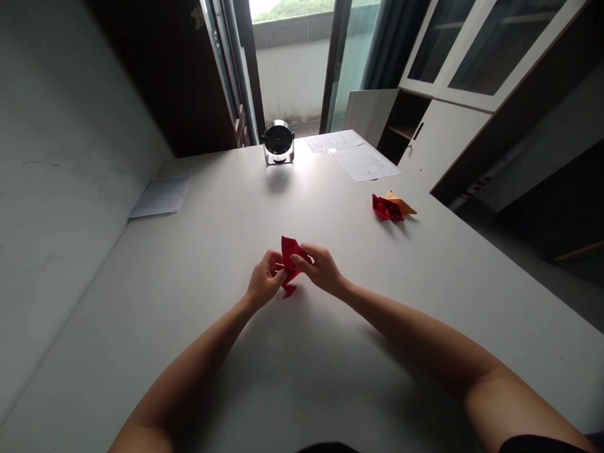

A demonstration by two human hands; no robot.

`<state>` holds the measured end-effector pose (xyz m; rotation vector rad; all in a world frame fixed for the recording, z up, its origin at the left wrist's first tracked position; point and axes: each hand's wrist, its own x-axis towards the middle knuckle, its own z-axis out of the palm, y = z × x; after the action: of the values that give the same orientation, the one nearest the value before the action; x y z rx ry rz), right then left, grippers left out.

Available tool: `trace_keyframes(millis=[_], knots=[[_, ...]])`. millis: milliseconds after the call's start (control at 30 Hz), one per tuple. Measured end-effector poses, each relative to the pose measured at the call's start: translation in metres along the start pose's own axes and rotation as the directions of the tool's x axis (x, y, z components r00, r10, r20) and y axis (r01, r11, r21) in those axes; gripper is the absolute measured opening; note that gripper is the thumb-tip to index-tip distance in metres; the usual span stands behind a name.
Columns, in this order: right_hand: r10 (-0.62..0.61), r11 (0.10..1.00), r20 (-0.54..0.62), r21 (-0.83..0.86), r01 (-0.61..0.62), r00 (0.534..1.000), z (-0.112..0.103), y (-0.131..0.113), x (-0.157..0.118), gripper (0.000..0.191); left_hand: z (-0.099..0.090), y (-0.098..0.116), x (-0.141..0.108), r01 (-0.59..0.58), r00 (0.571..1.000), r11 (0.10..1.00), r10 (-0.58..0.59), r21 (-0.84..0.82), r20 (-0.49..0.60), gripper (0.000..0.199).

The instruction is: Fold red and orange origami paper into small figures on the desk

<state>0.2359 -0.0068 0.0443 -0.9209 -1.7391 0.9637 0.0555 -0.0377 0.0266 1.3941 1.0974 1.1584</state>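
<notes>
A piece of folded red paper [290,252] is between my two hands, just above the middle of the white table. My left hand [267,278] pinches its left side, thumb and fingers closed on the paper. My right hand [321,269] grips the right side, with the thumb laid across the front. A pointed flap of the paper sticks up at the top, and a smaller folded tip hangs below my left fingers. My fingers hide part of the folds.
To the right lie a red folded paper boat [387,208] and a yellow folded paper piece [401,203] touching it. A small round black-and-silver device [278,141] stands at the back edge. Paper sheets [366,162] lie back right, another sheet [160,196] by the left wall.
</notes>
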Motion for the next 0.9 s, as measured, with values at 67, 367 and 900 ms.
trace_keyframes(millis=[67,367,900], knots=[[0.026,0.999,-0.048,0.033,-0.025,0.999,0.000,0.003,0.000,0.038,-0.001,0.000,-0.002,-0.035,0.998,0.992,0.041,0.119,-0.049,0.014],[0.132,0.983,-0.167,0.150,-0.107,0.977,0.004,0.008,-0.002,0.038,0.001,0.002,-0.005,-0.153,0.978,0.961,0.181,0.231,-0.107,0.009],[0.226,0.936,-0.249,0.322,-0.140,0.942,0.006,0.009,-0.001,0.034,-0.006,0.006,-0.005,-0.246,0.938,0.806,0.339,0.538,-0.079,0.011]])
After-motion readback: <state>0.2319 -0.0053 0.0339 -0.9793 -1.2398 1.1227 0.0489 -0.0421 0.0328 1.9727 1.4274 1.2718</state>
